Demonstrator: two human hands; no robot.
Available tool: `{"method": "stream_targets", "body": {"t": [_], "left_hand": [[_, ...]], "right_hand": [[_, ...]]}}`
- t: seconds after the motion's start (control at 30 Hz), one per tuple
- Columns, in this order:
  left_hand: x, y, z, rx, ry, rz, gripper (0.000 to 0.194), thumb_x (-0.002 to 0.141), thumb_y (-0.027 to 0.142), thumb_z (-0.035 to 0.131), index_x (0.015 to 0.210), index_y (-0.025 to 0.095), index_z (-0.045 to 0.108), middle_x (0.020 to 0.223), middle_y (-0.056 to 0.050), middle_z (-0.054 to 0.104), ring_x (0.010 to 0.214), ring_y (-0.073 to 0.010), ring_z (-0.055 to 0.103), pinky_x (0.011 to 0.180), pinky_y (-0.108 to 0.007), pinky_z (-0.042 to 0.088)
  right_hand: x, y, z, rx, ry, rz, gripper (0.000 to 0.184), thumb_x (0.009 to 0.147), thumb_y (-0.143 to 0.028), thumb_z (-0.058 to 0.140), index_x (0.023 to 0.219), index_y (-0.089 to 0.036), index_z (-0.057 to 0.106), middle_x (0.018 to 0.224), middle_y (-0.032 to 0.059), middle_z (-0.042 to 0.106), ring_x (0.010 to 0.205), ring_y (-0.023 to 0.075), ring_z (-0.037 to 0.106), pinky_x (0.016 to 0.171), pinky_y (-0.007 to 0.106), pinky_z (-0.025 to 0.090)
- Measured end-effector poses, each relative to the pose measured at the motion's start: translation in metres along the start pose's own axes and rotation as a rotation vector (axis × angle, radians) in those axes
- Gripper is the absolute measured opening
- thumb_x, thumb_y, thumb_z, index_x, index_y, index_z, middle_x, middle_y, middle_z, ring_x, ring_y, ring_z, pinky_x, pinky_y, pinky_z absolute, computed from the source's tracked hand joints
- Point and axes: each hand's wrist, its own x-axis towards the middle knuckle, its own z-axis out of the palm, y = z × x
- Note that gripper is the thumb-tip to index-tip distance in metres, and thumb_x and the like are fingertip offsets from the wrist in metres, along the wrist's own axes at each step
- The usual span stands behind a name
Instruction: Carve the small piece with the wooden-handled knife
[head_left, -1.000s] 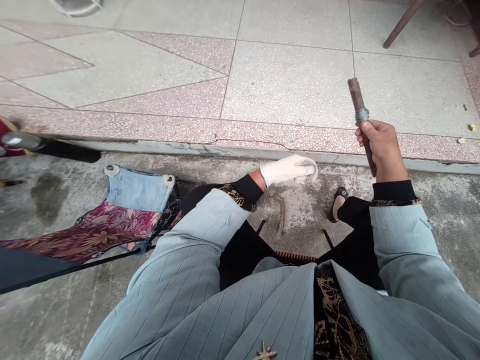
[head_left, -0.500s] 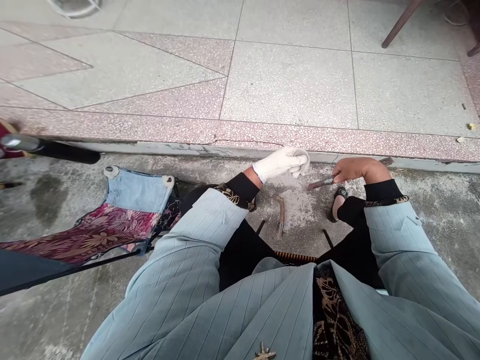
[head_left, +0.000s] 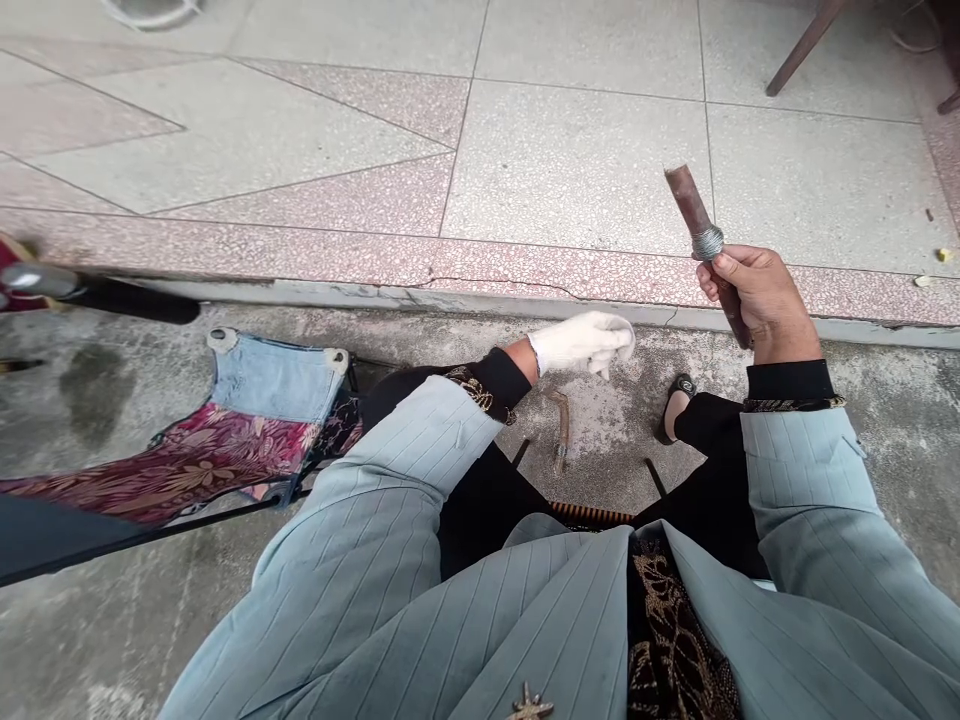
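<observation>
My right hand (head_left: 754, 300) is closed around a rusty brown rod (head_left: 691, 212) with a band of grey wire wound round it. The rod is raised and points up and away over the tiled floor. My left hand (head_left: 583, 343), in a white glove, is curled shut low over the concrete, just in front of the tile step; what it pinches is hidden. A small rusty bent metal piece (head_left: 559, 428) lies on the concrete just below the gloved hand, between my knees.
A folding stool with a floral and denim fabric seat (head_left: 225, 440) stands at my left. A black handle (head_left: 112, 295) juts in from the far left. A raised terrazzo step edge (head_left: 450, 290) runs across. A chair leg (head_left: 806, 45) stands top right. My sandalled foot (head_left: 675, 405) rests right of centre.
Half a second ago my right hand was down beside the glove with the rod low over the concrete; it has swung back up. The gloved hand dipped slightly lower and rightward.
</observation>
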Motion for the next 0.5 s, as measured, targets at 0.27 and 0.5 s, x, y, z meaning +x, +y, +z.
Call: {"method": "stream_targets", "body": {"t": [0.27,0.5], "left_hand": [[-0.007,0.017,0.015,0.184,-0.116,-0.033,0.024,0.088,0.033,0.069,0.072,0.016,0.068,0.051,0.003,0.048,0.042,-0.0083,0.044,0.041,-0.019,0.043],[-0.009,0.020,0.007,0.307,-0.020,-0.046,0.022,0.090,0.032,0.062,0.076,0.015,0.068,0.063,0.002,0.057,0.044,-0.0059,0.047,0.042,-0.018,0.040]], "right_hand": [[0.018,0.023,0.011,-0.858,-0.080,0.245,0.037,0.086,-0.053,0.072,0.081,-0.017,0.073,0.068,0.0085,0.065,0.064,0.0213,0.058,0.060,0.033,0.043],[0.004,0.030,0.032,-0.828,-0.625,0.279,0.027,0.103,-0.038,0.061,0.124,-0.022,0.068,0.133,0.0106,0.063,0.112,0.0226,0.065,0.095,0.040,0.057]]}}
